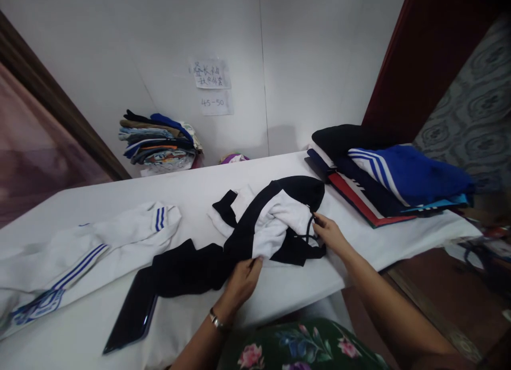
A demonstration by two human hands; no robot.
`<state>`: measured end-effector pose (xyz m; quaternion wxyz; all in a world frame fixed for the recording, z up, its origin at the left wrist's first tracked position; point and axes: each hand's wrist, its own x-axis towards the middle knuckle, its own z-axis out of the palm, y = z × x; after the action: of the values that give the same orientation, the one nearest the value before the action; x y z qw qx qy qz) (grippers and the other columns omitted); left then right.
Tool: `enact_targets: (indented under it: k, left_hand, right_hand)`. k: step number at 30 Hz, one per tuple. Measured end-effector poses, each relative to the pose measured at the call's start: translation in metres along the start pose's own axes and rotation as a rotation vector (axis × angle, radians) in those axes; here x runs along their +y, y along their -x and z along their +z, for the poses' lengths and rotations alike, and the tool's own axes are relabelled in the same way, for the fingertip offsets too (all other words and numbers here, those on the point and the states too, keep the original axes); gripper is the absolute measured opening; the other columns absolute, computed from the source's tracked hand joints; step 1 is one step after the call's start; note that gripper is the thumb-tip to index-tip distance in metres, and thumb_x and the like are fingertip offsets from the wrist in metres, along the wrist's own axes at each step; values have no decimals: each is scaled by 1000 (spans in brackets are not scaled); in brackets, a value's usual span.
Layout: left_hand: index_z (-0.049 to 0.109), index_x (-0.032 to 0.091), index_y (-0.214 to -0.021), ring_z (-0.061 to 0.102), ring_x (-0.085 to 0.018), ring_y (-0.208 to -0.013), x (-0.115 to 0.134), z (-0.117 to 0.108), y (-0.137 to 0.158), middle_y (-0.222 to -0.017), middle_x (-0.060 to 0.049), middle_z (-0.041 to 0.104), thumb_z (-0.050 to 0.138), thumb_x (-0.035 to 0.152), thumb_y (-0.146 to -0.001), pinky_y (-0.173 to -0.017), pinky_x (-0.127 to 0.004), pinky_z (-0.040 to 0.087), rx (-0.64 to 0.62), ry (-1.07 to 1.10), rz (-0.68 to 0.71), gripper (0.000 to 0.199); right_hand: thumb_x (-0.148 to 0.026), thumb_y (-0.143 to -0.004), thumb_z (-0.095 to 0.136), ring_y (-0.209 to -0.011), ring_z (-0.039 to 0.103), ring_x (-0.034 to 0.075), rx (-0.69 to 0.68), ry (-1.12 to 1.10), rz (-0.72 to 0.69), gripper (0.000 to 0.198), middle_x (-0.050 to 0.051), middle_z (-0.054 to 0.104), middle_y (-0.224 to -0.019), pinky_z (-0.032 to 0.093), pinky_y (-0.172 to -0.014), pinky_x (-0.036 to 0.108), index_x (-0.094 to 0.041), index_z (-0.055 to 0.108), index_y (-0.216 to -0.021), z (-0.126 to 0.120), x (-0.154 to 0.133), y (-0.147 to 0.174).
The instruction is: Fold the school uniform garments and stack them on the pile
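A black-and-white hooded sweatshirt (243,229) lies bunched on the white-covered table in front of me, with a dark drawstring showing at its right side. My left hand (244,279) is closed on the near edge of the sweatshirt, where black meets white cloth; a metal band circles that wrist. At the hood's right edge, beside the drawstring, my right hand (329,232) pinches the fabric. One black sleeve (187,269) stretches left and partly covers a glossy black flat object (133,311). The other sleeve end, black with white, pokes out behind.
A white garment with blue stripes (131,237) spreads across the table's left. Folded clothes, blue on top (427,170), pile up at right. Another clothing stack (159,141) stands behind the table (275,165). Handwritten paper signs (213,74) hang on the wall.
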<state>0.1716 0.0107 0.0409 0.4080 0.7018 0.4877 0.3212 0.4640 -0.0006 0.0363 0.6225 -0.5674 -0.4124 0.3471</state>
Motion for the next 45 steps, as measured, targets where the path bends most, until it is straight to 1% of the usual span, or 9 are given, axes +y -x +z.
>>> enact_targets:
  k: [6, 12, 16, 20, 26, 30, 35, 40, 45]
  left_hand:
    - [74, 26, -101, 67, -25, -90, 18, -41, 35, -102, -4, 73, 59, 46, -80, -73, -34, 55, -130, 93, -82, 32]
    - [75, 25, -82, 65, -19, -72, 72, -74, 20, -82, -3, 74, 52, 51, -84, -54, -26, 51, -135, 24, -17, 34]
    - [70, 23, -102, 65, -21, -91, 83, -53, -39, -107, -4, 71, 53, 43, -85, -81, -33, 52, 55, -317, 204, 31]
    - [60, 16, -122, 56, -25, -118, 83, -21, -107, -129, -11, 61, 52, 43, -86, -101, -36, 43, 24, -510, 289, 45]
    - [52, 9, -131, 58, -32, -116, 92, 12, -163, -130, -20, 59, 58, 61, -77, -94, -37, 45, -167, -618, 18, 76]
    - [69, 10, -105, 66, -27, -98, 103, 14, -175, -106, -14, 72, 64, 43, -76, -84, -32, 49, -209, -506, 55, 44]
    - [74, 16, -94, 67, -21, -86, 141, -25, -168, -94, -4, 75, 61, 31, -78, -81, -30, 50, -5, -304, 299, 26]
    - [76, 21, -93, 67, -17, -84, 189, -85, -122, -91, 2, 76, 64, 24, -77, -80, -26, 52, 238, -274, 562, 20]
    - [77, 23, -93, 67, -12, -79, 210, -132, -77, -87, 4, 75, 70, 20, -75, -77, -21, 52, 537, -256, 746, 19]
  right_hand:
    - [-28, -62, 79, -76, 63, 16, 28, -176, 103, 59, -2, 69, -83, 50, -68, 26, -24, 62, -119, -9, 20, 31]
    - [-25, -56, 82, -97, 63, 21, -124, -322, 165, 50, 4, 71, -104, 50, -82, 31, -23, 69, -105, -10, 20, 27]
    - [-24, -57, 82, -92, 62, 20, -134, -287, 97, 44, 1, 70, -98, 48, -82, 31, -23, 68, -98, -9, 18, 30]
    - [-23, -60, 81, -90, 61, 17, -153, -251, 33, 39, -1, 68, -94, 47, -83, 29, -23, 67, -96, -12, 22, 33]
    - [-22, -60, 80, -114, 57, 21, -200, -351, 66, 61, 3, 65, -122, 41, -102, 37, -25, 63, -119, -13, 29, 32]
    - [-24, -63, 79, -123, 53, 22, -241, -344, 59, 66, 4, 61, -130, 35, -108, 41, -26, 60, -126, -14, 31, 34]
    - [-32, -72, 75, -117, 57, 22, -251, -321, 13, 77, 7, 61, -131, 42, -100, 40, -29, 43, -142, -15, 32, 36]
    - [-47, -76, 69, -91, 64, 21, -142, -258, 170, 56, 11, 64, -124, 50, -66, 30, -24, 60, -126, -15, 28, 35]
    - [-38, -68, 77, -85, 63, 20, -149, -211, 302, 40, 11, 68, -114, 49, -60, 28, -21, 71, -104, -10, 19, 14]
